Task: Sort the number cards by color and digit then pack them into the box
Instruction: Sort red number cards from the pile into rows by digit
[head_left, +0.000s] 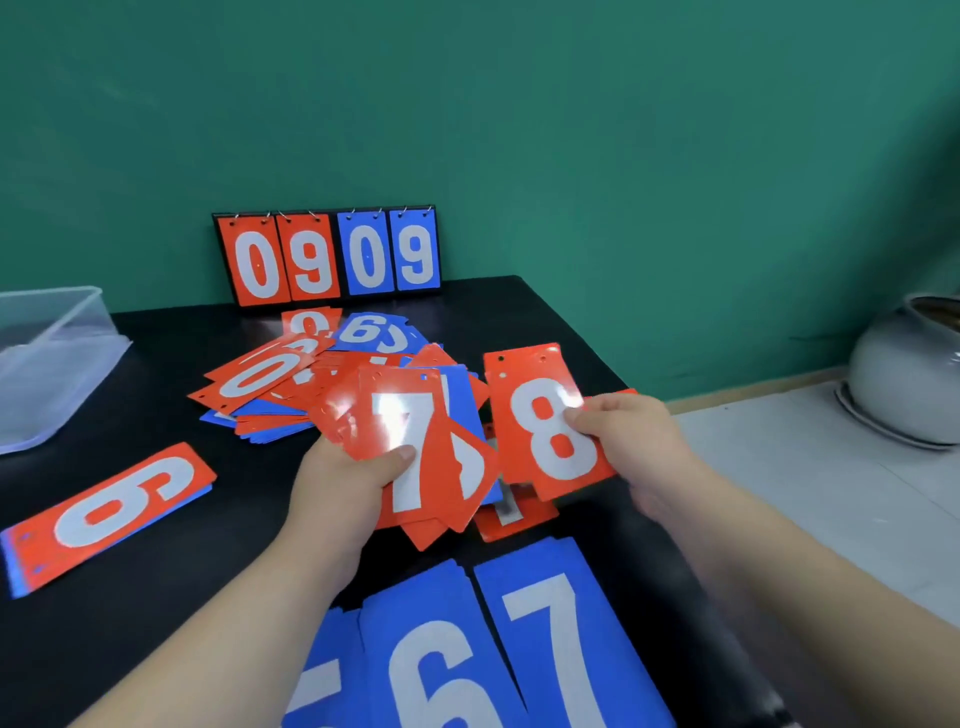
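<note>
My left hand grips a fanned bunch of red cards with a white 7 on top, above the black table. My right hand pinches a single red 8 card just to the right of that bunch. A loose heap of red and blue cards lies behind my hands. A red 6 card lies flat at the left on a thin stack. Blue piles showing 5, 6 and 7 sit in a row at the near edge. The clear plastic box stands at far left.
A flip scoreboard reading 09 in red and 09 in blue leans against the green wall at the back. The black table ends at the right, where a white pot sits on a lower pale surface.
</note>
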